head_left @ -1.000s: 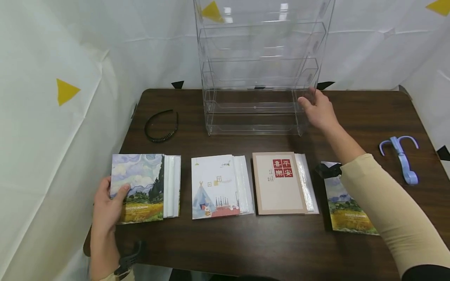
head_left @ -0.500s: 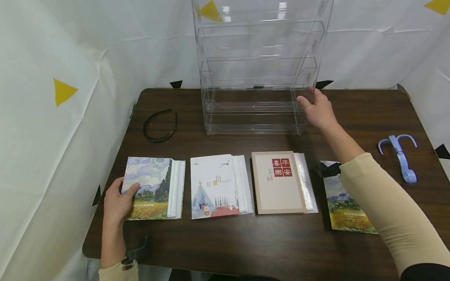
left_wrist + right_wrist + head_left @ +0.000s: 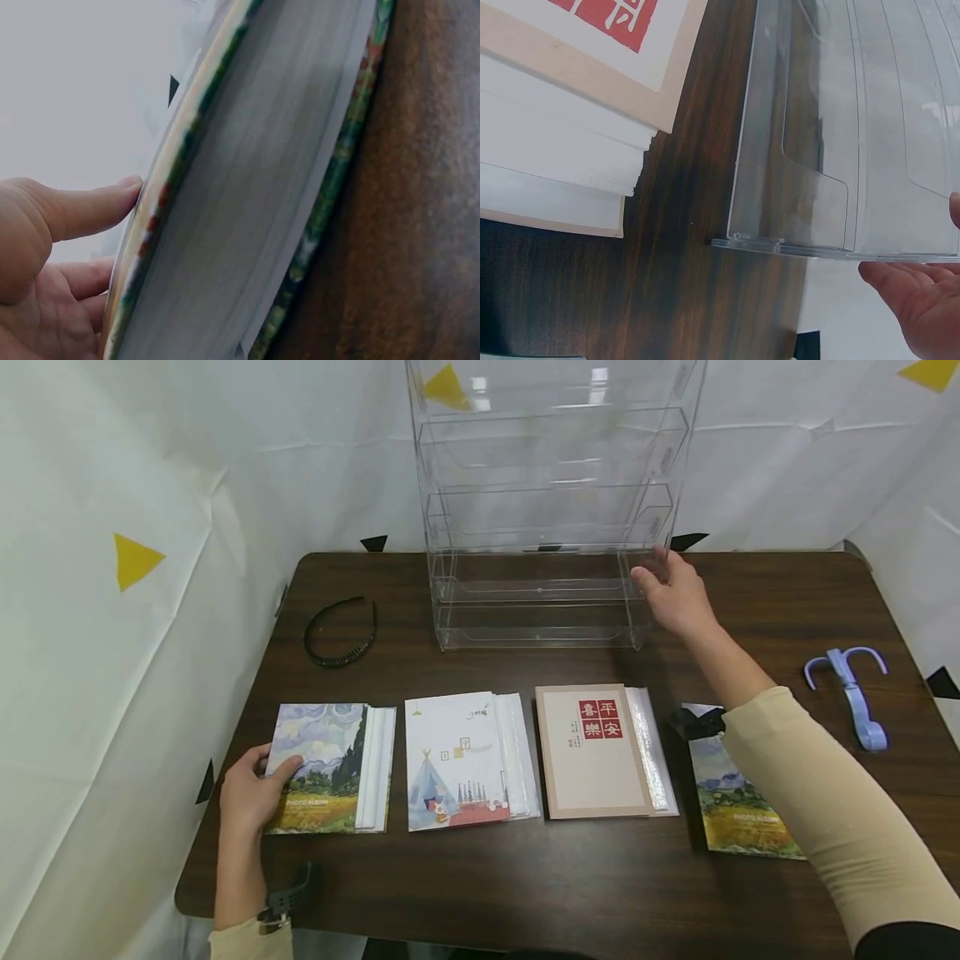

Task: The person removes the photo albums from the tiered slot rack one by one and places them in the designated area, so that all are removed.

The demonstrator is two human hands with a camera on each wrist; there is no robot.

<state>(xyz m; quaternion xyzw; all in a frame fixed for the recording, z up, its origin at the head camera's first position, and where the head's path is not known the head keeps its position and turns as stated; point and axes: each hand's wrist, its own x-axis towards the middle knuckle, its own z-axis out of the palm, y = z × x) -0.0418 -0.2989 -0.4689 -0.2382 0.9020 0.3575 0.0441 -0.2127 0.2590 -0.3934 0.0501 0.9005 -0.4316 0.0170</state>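
At the table's left lies a photo album (image 3: 322, 752) with a painted landscape cover and white pages showing on its right. My left hand (image 3: 251, 789) grips its left edge, thumb on the cover. The left wrist view shows the thick page block (image 3: 232, 187) between painted covers, with the thumb (image 3: 90, 210) against one cover. A tall clear acrylic tiered rack (image 3: 536, 637) stands at the back. My right hand (image 3: 678, 597) holds its right side panel, thumb on the inner side; in the right wrist view fingers (image 3: 900, 289) lie along the panel's outer side.
A white tent-print album (image 3: 457, 768) and a beige album (image 3: 592, 777) with red characters lie in the middle. A second landscape album (image 3: 742, 810) is partly under the right arm. A black headband (image 3: 341, 658) lies back left, a light-blue hooked object (image 3: 858, 697) far right.
My left hand has moved the landscape album right, closer to the tent-print album, mostly in the first half second. The right hand stays on the rack.
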